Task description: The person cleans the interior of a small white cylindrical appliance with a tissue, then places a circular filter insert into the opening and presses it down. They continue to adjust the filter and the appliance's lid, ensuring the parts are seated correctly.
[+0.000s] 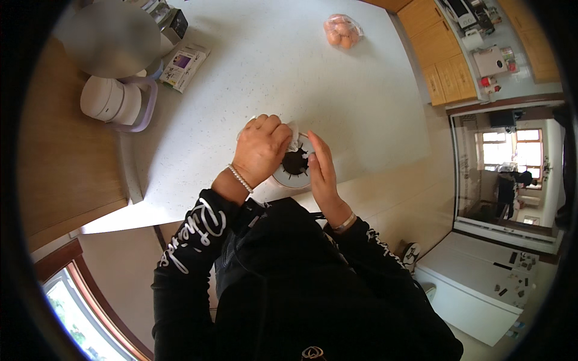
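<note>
A round white container stands near the counter's front edge, with a dark, jagged-edged opening in its top. My left hand, a beaded bracelet at its wrist, is closed over the container's far left side. Thin, crumpled white material sticks out past its fingers; whether it is tissue or plastic I cannot tell. On the container's right side lies my right hand, fingers stretched along the rim and thumb near the opening. Both hands partly hide the container.
Far across the pale counter lies a clear bag of eggs. At the left are a white round appliance, a lavender-rimmed tray and a white-and-purple packet. A white fridge stands at the lower right.
</note>
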Motion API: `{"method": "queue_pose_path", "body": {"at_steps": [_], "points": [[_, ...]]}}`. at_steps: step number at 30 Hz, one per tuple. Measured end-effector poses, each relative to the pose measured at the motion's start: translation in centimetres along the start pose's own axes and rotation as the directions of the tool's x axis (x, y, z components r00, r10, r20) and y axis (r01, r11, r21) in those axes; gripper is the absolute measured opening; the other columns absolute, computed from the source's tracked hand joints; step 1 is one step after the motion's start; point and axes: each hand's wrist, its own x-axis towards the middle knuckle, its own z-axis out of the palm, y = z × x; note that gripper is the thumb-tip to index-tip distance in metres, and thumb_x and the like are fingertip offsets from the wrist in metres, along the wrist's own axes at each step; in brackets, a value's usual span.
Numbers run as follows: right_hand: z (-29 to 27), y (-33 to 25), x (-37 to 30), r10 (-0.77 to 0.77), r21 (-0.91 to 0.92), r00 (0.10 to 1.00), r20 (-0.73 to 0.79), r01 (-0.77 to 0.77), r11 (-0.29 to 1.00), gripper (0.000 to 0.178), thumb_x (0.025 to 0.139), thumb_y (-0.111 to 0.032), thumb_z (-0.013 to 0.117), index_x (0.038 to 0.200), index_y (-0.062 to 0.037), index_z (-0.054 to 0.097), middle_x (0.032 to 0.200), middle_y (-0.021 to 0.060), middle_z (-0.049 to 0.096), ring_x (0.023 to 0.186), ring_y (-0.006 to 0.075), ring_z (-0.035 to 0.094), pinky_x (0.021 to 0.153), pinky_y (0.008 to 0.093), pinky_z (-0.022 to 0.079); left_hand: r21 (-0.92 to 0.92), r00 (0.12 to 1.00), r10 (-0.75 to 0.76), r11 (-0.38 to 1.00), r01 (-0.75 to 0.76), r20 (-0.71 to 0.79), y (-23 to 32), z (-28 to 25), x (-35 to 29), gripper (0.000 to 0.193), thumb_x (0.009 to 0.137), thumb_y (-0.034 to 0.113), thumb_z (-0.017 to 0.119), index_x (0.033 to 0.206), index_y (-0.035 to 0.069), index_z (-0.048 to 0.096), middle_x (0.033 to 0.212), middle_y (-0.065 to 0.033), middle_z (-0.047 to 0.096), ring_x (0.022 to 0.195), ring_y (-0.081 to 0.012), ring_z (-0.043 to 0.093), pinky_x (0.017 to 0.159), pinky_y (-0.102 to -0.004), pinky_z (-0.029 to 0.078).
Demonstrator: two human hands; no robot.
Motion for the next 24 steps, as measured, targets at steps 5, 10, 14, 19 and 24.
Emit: {"method": "queue_pose_path", "body": {"at_steps": [5,10,14,19,24], "points": [[1.0,-0.1,-0.2,0.074,0.119,0.994,-0.084,-0.064,0.991,0.045,0.100,-0.003,0.037,0.144,0.0018,0.042,0.143,0.0160,0.048,0.132,0.0272,0.045,0.112,0.0356,0.032,0.117,0.988,0.076,0.989,-0.092,0.138,0.2,-1.9,-1.3,0.015,0.071,0.004,0.069,0.083,0.007,0.060,0.082,-0.0069,0.057,0.078,-0.0268,0.058,0.069,-0.0373,0.051],[1.6,0.0,0.1,0.023,0.058,0.985,-0.169,-0.013,0.998,0.049,0.094,0.006,0.039,0.142,-0.0031,0.047,0.139,0.0151,0.051,0.125,0.0275,0.050,0.100,0.0336,0.043,0.079,0.970,-0.003,0.997,-0.017,0.244,2.1,-3.7,-3.4,0.017,0.073,0.000,0.070,0.087,0.003,0.062,0.083,-0.0119,0.061,0.076,-0.0303,0.062,0.067,-0.0396,0.053],[1.9,0.1,0.0,0.033,0.066,0.979,-0.203,-0.020,0.998,0.051,0.093,0.009,0.039,0.140,-0.0053,0.049,0.137,0.0153,0.051,0.122,0.0283,0.052,0.095,0.0328,0.046,0.048,0.968,-0.057,0.998,0.047,0.243,4.9,-3.6,-5.5,0.018,0.072,-0.003,0.070,0.089,0.002,0.064,0.085,-0.0140,0.064,0.078,-0.0321,0.064,0.069,-0.0400,0.055],[2.4,0.4,-0.2,0.018,0.066,0.973,-0.229,-0.003,0.998,0.042,0.099,-0.004,0.038,0.140,-0.0034,0.049,0.135,0.0150,0.054,0.123,0.0296,0.051,0.105,0.0370,0.039,-0.075,0.958,-0.060,0.994,0.084,0.280,7.7,-1.3,-5.9,0.022,0.072,-0.001,0.071,0.091,0.002,0.062,0.088,-0.0138,0.062,0.079,-0.0311,0.063,0.069,-0.0393,0.053],[0.8,-0.2,-0.3,0.133,0.291,0.980,-0.147,-0.086,0.953,0.039,0.105,-0.016,0.039,0.141,-0.0024,0.047,0.140,0.0148,0.050,0.127,0.0251,0.048,0.108,0.0365,0.036,-0.530,0.876,-0.422,0.700,0.478,0.233,7.7,-2.1,-6.0,0.017,0.081,-0.001,0.070,0.097,0.002,0.063,0.090,-0.0122,0.064,0.080,-0.0248,0.064,0.072,-0.0323,0.053]]}}
